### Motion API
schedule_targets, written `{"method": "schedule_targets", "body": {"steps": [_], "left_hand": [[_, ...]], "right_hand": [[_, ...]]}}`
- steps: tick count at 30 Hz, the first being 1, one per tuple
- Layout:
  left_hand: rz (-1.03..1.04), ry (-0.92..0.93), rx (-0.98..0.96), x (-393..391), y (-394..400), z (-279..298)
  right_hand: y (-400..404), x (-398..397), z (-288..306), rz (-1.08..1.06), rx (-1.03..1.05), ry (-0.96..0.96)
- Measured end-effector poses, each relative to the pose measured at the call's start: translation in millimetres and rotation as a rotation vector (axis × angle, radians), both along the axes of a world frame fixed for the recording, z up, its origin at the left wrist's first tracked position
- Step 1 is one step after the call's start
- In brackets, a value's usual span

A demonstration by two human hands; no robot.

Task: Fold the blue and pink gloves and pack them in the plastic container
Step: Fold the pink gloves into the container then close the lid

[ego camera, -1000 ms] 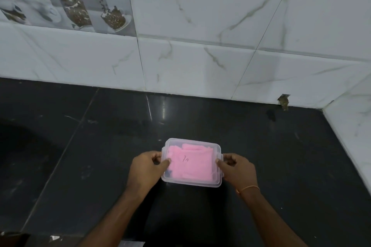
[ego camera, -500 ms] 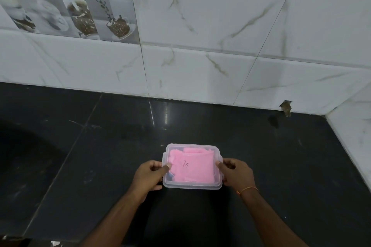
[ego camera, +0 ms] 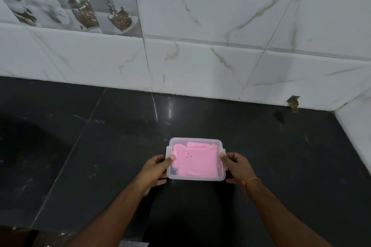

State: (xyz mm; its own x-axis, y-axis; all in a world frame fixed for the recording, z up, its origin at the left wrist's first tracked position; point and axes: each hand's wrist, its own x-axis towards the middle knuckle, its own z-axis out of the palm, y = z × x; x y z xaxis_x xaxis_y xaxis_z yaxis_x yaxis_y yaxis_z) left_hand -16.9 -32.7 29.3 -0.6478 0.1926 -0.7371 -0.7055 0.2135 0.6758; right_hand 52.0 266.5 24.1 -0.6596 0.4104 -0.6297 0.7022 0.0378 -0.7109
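A clear plastic container (ego camera: 220,175) with its lid on sits on the black counter, low in the middle of the head view. Through the lid shows a folded pink glove (ego camera: 197,161) with a small dark mark on it. A bit of blue (ego camera: 174,171) peeks out under the pink at the lower left corner. My left hand (ego camera: 155,172) grips the container's left side, thumb on the lid. My right hand (ego camera: 236,166) grips the right side at the latch.
The black stone counter (ego camera: 100,146) stretches left and right of the container. White marble-look wall tiles (ego camera: 200,66) rise behind it, and a side wall (ego camera: 357,136) closes the right end. A small hole (ego camera: 293,103) is in the wall's base.
The camera view has shifted down slightly; both hands keep hold of the closed container, which has stayed in about the same spot on the counter.
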Motion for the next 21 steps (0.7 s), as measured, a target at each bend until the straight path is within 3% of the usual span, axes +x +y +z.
{"method": "schedule_targets", "body": {"steps": [6, 11, 18, 21], "left_hand": [[0.043, 0.088, 0.021, 0.9, 0.9, 4.9], [-0.029, 0.381, -0.189, 15.6, 21.1, 7.2], [-0.081, 0.607, -0.319, 24.6, 42.7, 5.0], [-0.09, 0.618, -0.385, 27.8, 43.9, -1.4]], "right_hand": [[-7.1, 3.0, 4.0, -0.041, -0.261, -0.085], [-12.4, 1.8, 0.8, -0.073, -0.161, 0.085], [-41.6, 3.6, 3.8, 0.102, 0.186, 0.17], [-53.9, 7.3, 4.2, 0.141, 0.269, 0.183]]}}
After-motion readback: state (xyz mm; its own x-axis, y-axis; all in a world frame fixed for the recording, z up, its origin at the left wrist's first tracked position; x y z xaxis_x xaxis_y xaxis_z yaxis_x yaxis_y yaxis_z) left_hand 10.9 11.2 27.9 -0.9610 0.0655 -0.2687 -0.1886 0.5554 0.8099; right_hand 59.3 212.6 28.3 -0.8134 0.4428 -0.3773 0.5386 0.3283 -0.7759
